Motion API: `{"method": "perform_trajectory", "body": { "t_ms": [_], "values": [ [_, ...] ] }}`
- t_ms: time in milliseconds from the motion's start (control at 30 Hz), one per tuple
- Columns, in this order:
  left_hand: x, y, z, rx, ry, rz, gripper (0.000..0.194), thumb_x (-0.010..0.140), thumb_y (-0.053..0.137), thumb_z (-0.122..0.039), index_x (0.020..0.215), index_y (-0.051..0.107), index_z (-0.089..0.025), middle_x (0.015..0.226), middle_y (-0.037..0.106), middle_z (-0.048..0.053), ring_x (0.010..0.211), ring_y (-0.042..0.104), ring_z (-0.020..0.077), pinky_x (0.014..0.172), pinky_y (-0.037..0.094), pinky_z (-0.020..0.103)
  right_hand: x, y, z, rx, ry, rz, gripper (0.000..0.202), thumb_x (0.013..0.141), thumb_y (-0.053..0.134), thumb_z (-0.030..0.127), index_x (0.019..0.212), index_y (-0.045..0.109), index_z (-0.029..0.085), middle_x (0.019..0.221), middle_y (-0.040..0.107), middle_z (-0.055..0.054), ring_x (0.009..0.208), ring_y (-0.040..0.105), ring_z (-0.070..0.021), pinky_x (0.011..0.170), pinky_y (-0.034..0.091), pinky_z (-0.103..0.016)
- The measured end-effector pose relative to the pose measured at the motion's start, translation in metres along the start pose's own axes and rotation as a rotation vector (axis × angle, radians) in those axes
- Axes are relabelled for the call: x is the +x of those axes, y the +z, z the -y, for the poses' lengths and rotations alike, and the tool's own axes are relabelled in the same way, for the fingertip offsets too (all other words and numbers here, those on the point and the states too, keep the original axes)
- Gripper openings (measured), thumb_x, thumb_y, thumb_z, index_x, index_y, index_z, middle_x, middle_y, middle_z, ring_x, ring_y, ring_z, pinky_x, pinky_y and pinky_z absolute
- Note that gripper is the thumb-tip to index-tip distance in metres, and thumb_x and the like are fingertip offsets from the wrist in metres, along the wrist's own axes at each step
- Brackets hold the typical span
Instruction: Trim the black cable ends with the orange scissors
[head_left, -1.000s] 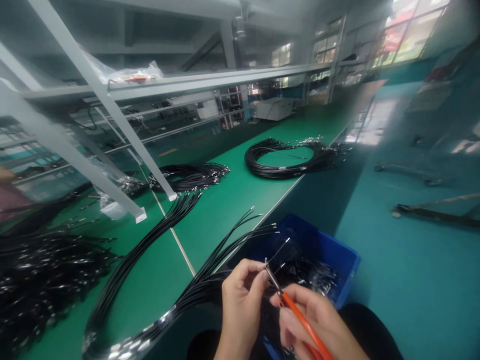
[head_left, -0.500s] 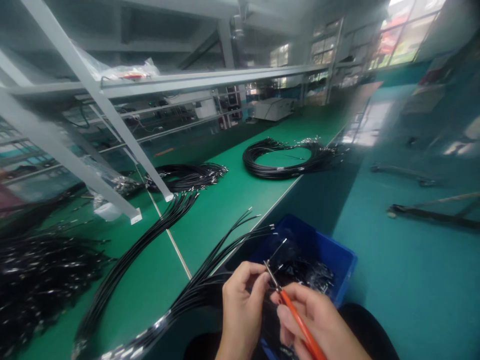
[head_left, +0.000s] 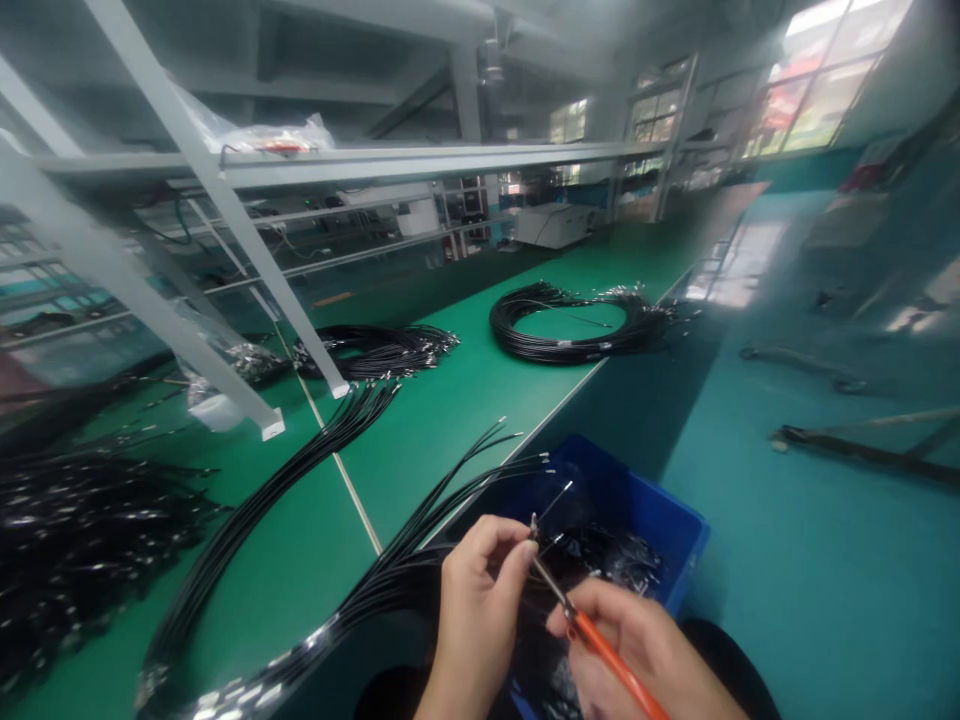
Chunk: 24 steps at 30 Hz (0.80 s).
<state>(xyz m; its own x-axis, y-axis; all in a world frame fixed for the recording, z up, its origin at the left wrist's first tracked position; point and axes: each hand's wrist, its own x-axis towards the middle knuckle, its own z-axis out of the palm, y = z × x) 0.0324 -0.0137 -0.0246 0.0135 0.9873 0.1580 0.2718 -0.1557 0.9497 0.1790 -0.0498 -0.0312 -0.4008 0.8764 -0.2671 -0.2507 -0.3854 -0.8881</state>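
My left hand (head_left: 484, 595) is closed in a pinch, thumb against forefinger, on the end of a thin black cable. A small metal tip (head_left: 534, 524) stands up from that pinch. In my right hand (head_left: 634, 635) is an orange-handled tool (head_left: 611, 655) with a slim metal nose; its exact kind is unclear. The nose reaches the left fingertips, just under the metal tip. A thin cable end with a silvery tip (head_left: 568, 485) sticks out beyond the fingers. Both hands are over a blue bin (head_left: 667, 520) holding small shiny pieces in plastic.
Bundles of black cables (head_left: 262, 500) lie along the green bench (head_left: 442, 410), close to my left arm. Farther off is a coiled cable bundle (head_left: 555, 350). A grey shelf frame (head_left: 247, 250) rises on the left. Wheeled stand legs (head_left: 847, 450) are on the floor at right.
The tool's nose has drawn slightly down and right, from above the left fingertips to beside them. The small metal tip now shows above the pinch. My view has shifted a little.
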Motion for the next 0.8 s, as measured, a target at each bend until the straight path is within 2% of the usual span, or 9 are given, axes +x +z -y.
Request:
{"method": "perform_trajectory", "body": {
  "t_ms": [100, 200, 267, 333, 400, 633, 800],
  "values": [
    [0.002, -0.005, 0.001, -0.160, -0.062, 0.051, 0.008, 0.078, 0.061, -0.024, 0.076, 0.064, -0.017, 0.071, 0.061, 0.000, 0.067, 0.054, 0.0140, 0.062, 0.042, 0.022, -0.001, -0.004, -0.004, 0.085, 0.033, 0.072, 0.039, 0.059, 0.078, 0.043, 0.079, 0.060, 0.014, 0.051, 0.051, 0.004, 0.044, 0.041, -0.0069, 0.044, 0.028, -0.017],
    [0.004, -0.009, 0.000, -0.290, -0.120, 0.074, 0.009, 0.076, 0.064, -0.024, 0.074, 0.064, -0.015, 0.070, 0.062, 0.001, 0.064, 0.052, 0.0125, 0.060, 0.041, 0.022, -0.003, -0.004, -0.004, 0.110, 0.036, 0.052, 0.045, 0.062, 0.073, 0.053, 0.085, 0.062, 0.015, 0.054, 0.057, -0.001, 0.044, 0.043, -0.0075, 0.045, 0.031, -0.018],
    [0.004, -0.009, 0.000, -0.308, -0.133, 0.066, 0.010, 0.075, 0.066, -0.024, 0.073, 0.064, -0.014, 0.068, 0.061, 0.000, 0.061, 0.050, 0.0110, 0.059, 0.040, 0.021, -0.006, 0.000, -0.001, 0.025, -0.008, -0.094, 0.037, 0.066, 0.074, 0.044, 0.088, 0.062, 0.017, 0.060, 0.060, -0.001, 0.049, 0.047, -0.0096, 0.049, 0.036, -0.019],
    [0.004, -0.008, -0.001, -0.298, -0.128, 0.067, 0.011, 0.075, 0.066, -0.024, 0.072, 0.064, -0.014, 0.066, 0.060, 0.000, 0.060, 0.048, 0.0103, 0.058, 0.039, 0.020, -0.007, 0.006, 0.004, -0.077, -0.106, -0.271, 0.033, 0.063, 0.077, 0.033, 0.090, 0.063, 0.019, 0.065, 0.060, -0.001, 0.057, 0.051, -0.0128, 0.055, 0.041, -0.021],
    [0.003, -0.007, -0.001, -0.290, -0.123, 0.082, 0.012, 0.075, 0.066, -0.025, 0.072, 0.064, -0.014, 0.064, 0.059, -0.001, 0.059, 0.047, 0.0100, 0.057, 0.038, 0.020, -0.006, 0.011, 0.007, -0.133, -0.190, -0.370, 0.032, 0.061, 0.076, 0.026, 0.090, 0.065, 0.020, 0.069, 0.061, 0.000, 0.061, 0.052, -0.0146, 0.058, 0.043, -0.022],
    [0.001, -0.006, 0.000, -0.287, -0.121, 0.099, 0.011, 0.075, 0.066, -0.025, 0.072, 0.063, -0.015, 0.066, 0.059, -0.001, 0.061, 0.049, 0.0107, 0.060, 0.040, 0.020, 0.001, 0.008, 0.010, -0.159, -0.169, -0.268, 0.024, 0.063, 0.069, 0.017, 0.087, 0.064, 0.018, 0.068, 0.061, 0.000, 0.061, 0.049, -0.0140, 0.057, 0.041, -0.023],
    [0.000, -0.006, 0.002, -0.269, -0.117, 0.100, 0.010, 0.076, 0.065, -0.025, 0.073, 0.064, -0.016, 0.067, 0.059, -0.001, 0.062, 0.049, 0.0112, 0.060, 0.041, 0.021, 0.005, 0.002, 0.008, -0.113, -0.117, -0.171, 0.021, 0.066, 0.069, 0.019, 0.085, 0.063, 0.014, 0.062, 0.056, 0.002, 0.053, 0.042, -0.0100, 0.050, 0.035, -0.021]
  ]
}}
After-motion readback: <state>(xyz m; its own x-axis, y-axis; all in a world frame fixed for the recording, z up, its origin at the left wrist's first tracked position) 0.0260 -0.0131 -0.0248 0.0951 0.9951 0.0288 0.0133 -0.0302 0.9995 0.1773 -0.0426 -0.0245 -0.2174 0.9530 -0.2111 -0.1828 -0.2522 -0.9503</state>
